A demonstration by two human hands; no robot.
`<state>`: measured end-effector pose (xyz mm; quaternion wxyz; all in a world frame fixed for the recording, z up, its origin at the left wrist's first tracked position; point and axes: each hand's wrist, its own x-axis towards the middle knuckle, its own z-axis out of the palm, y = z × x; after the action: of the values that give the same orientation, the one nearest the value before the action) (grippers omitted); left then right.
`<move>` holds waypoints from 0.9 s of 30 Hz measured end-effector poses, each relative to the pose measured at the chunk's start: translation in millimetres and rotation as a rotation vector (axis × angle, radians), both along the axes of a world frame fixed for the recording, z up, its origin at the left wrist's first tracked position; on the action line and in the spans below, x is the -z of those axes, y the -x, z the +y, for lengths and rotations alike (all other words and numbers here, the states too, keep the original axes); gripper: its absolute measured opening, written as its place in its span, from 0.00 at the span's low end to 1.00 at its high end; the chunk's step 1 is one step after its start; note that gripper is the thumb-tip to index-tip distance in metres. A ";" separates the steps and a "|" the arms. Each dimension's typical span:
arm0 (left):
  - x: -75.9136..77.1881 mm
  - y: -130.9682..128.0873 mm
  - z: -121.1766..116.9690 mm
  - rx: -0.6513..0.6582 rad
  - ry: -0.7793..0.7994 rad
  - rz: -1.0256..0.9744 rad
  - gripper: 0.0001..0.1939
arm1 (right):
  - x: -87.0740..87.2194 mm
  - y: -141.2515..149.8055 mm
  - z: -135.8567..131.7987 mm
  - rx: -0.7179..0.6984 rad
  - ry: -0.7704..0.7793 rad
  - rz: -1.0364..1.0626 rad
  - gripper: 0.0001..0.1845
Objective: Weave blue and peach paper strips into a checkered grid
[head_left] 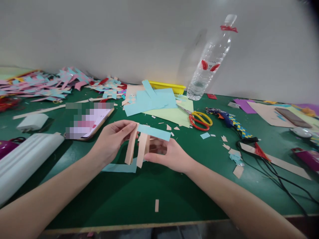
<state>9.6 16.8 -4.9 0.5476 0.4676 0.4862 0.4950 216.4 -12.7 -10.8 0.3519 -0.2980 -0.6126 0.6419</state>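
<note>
My left hand (pixel 113 139) and my right hand (pixel 169 154) hold a small bundle of paper strips just above the green table (pixel 159 186). Peach strips (pixel 136 147) hang downward between the hands. A light blue strip (pixel 154 132) lies across their tops, and another light blue strip (pixel 119 167) runs along the bottom. The left fingers pinch the upper ends of the peach strips. My right hand supports them from behind and below, fingers curled around.
Behind lie blue and pale green paper sheets (pixel 152 99), yellow-red scissors (pixel 200 120), a clear plastic bottle (pixel 210 63) and a yellow tray (pixel 165 86). A heap of woven pieces (pixel 47 84) sits far left, with a phone (pixel 88 121), a white roll (pixel 25 159), and black cables (pixel 271 169) at right.
</note>
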 end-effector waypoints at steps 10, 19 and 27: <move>4.8 -4.7 -1.6 0.073 -0.057 0.056 0.12 | -1.0 2.6 -2.5 0.226 0.082 -0.044 0.22; 1.5 -2.8 -2.8 0.099 -0.026 0.091 0.13 | -5.8 -7.8 3.7 0.341 0.045 -0.080 0.17; 0.9 -2.8 -3.6 0.116 0.004 0.084 0.13 | -5.6 -9.4 5.7 0.374 -0.010 -0.103 0.18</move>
<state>12.4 13.2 -5.8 0.5554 0.5142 0.4819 0.4415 225.9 -7.0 -5.3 0.4345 -0.4373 -0.5671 0.5462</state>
